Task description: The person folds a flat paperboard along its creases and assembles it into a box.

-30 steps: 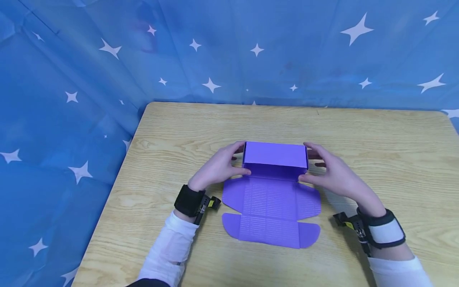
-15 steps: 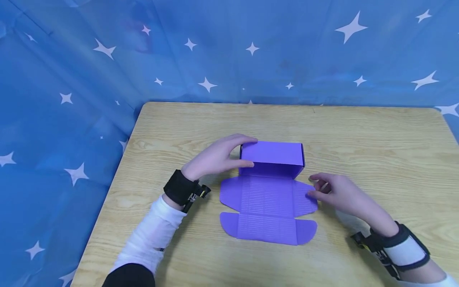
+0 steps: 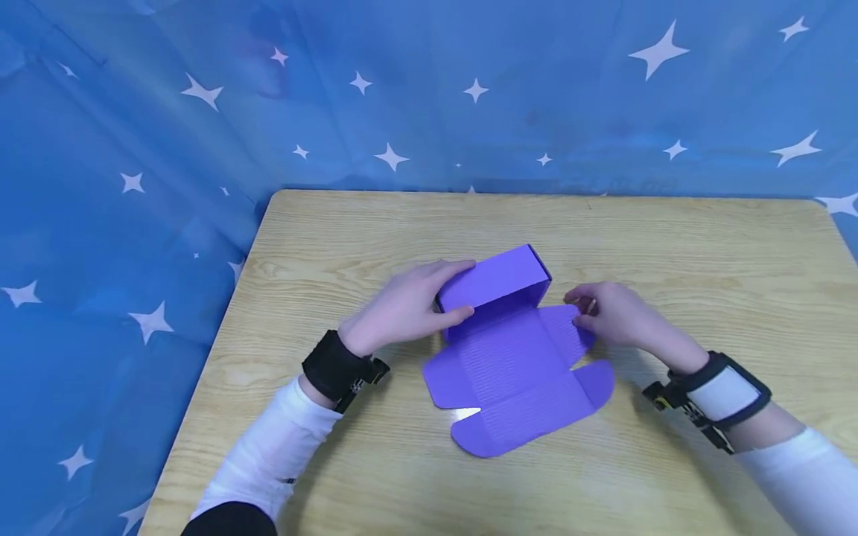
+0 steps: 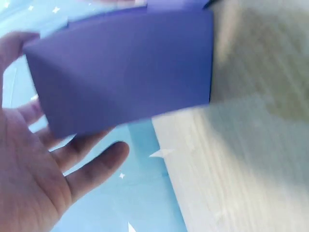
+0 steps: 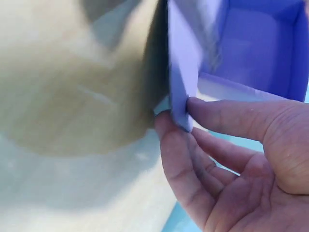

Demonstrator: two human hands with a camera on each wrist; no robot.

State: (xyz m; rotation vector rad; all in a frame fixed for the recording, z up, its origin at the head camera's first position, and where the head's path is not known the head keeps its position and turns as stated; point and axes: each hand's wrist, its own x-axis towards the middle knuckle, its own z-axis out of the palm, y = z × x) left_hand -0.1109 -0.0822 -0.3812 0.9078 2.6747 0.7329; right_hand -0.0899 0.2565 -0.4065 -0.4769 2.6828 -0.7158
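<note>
A purple cardboard box (image 3: 497,277) lies turned at an angle on the table, its ribbed lid (image 3: 512,356) folded open toward me. My left hand (image 3: 410,309) grips the left end of the box body, thumb on the near side and fingers at the far side. In the left wrist view, the purple box wall (image 4: 125,72) spans above the palm. My right hand (image 3: 620,316) pinches the lid's right side flap (image 3: 561,330) at its edge. The right wrist view shows that flap (image 5: 181,72) between thumb and index finger, with the hollow box interior (image 5: 258,46) behind.
The box stands on a wooden table (image 3: 335,253). A blue curtain with white stars (image 3: 429,89) hangs behind the table and along its left side. Each wrist wears a strapped camera mount, such as the right one (image 3: 677,402).
The right hand left the box's right end and took hold of the lid's right flap. The box has turned anticlockwise, its right end swinging away. The left hand keeps its grip on the left end.
</note>
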